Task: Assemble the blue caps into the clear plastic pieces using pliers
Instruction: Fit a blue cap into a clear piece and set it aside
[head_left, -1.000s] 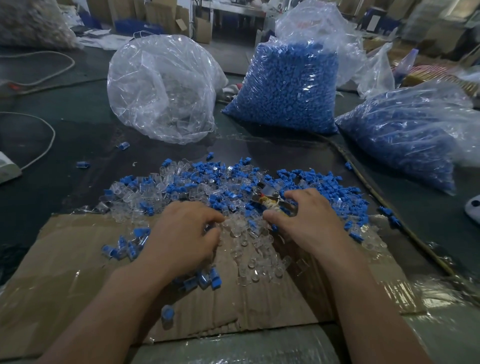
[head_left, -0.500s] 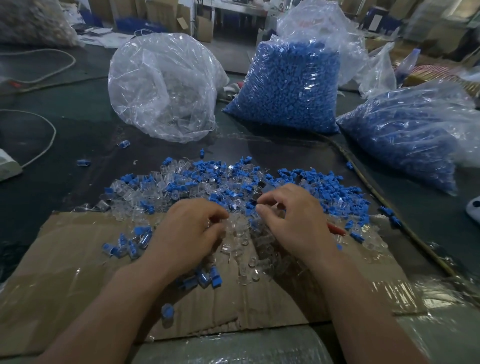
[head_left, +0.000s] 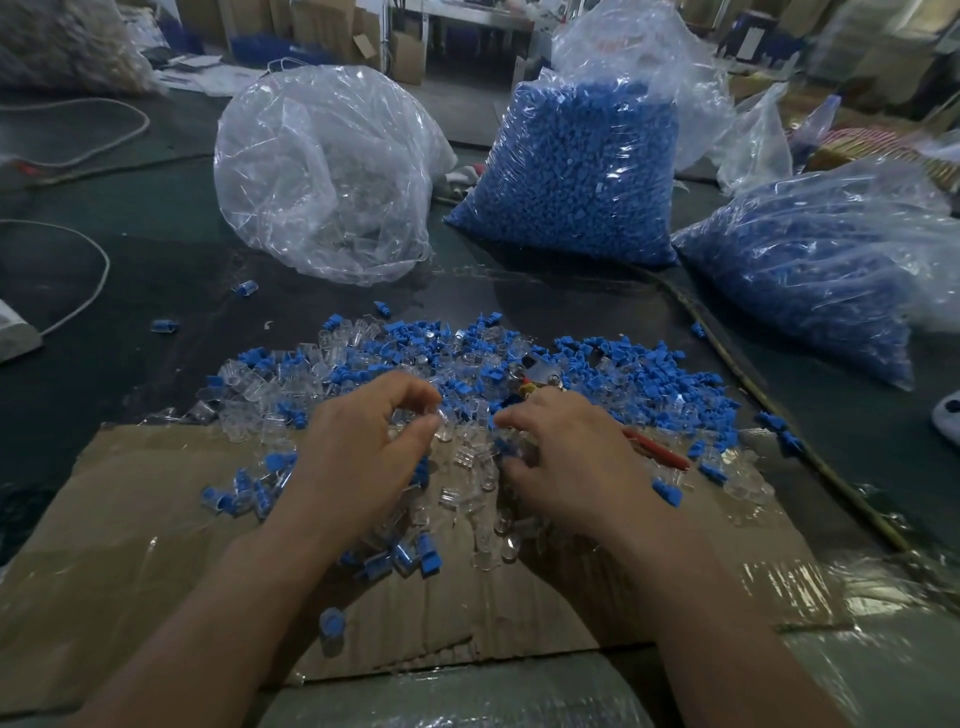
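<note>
Head view: our left hand (head_left: 363, 457) pinches a clear piece (head_left: 440, 415), right hand (head_left: 571, 460) grips pliers (head_left: 657, 452); beyond, a bag (head_left: 639, 57) of blue caps (head_left: 571, 182).

The pliers (head_left: 657, 453) are mostly hidden beneath the right hand (head_left: 566, 462); only the metal head and one red handle show. Whether the fingers (head_left: 415, 396) of the left hand (head_left: 363, 457) pinch a clear plastic piece (head_left: 440, 415) is unclear. A white object (head_left: 948, 423) is cut by the right edge.

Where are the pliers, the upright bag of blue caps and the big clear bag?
pliers (head_left: 657, 453), head view, red handle
upright bag of blue caps (head_left: 571, 171), head view, front face
big clear bag (head_left: 322, 176), head view, crumpled front
</note>
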